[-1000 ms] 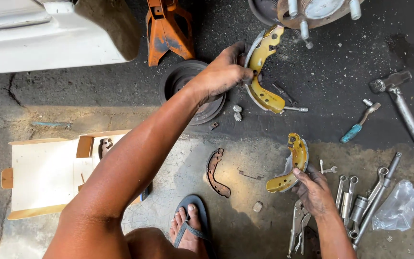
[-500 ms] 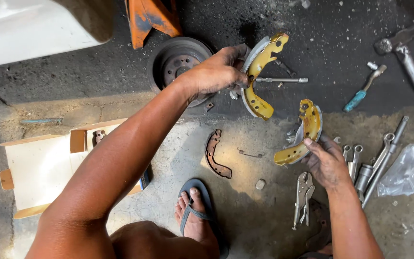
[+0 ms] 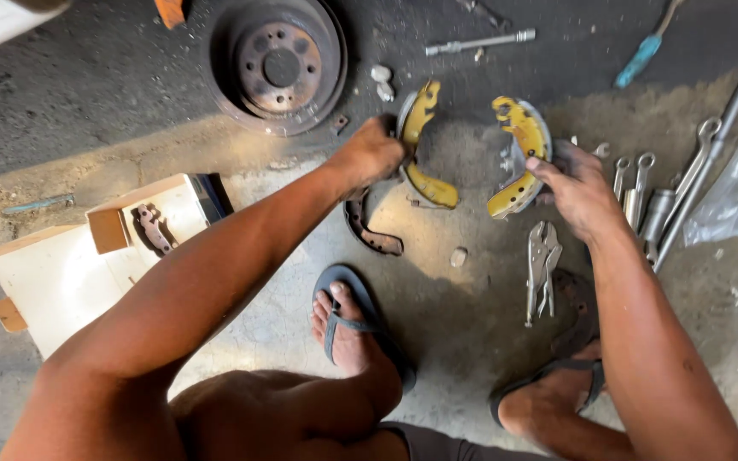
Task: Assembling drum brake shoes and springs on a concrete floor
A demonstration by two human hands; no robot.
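Note:
My left hand (image 3: 369, 154) grips a curved yellow brake shoe (image 3: 420, 145) by its upper end and holds it above the concrete floor. A second yellow brake shoe (image 3: 520, 158) sits in my right hand (image 3: 576, 183), its curve facing the first one a short gap away. Under my left hand lies a worn dark brake shoe (image 3: 369, 226) flat on the floor. A rusty brake drum (image 3: 279, 64) rests beyond my left hand.
An open cardboard box (image 3: 87, 256) with a dark part inside lies at left. Locking pliers (image 3: 541, 265), several wrenches (image 3: 668, 188), a clear plastic bag (image 3: 736, 196), a metal rod (image 3: 480, 41) and a blue-handled tool (image 3: 642, 55) lie around. My sandalled feet (image 3: 352, 324) are below.
Both hands have brought the yellow shoes closer together and nearer to me. The view has shifted, so the drum now appears farther up and left.

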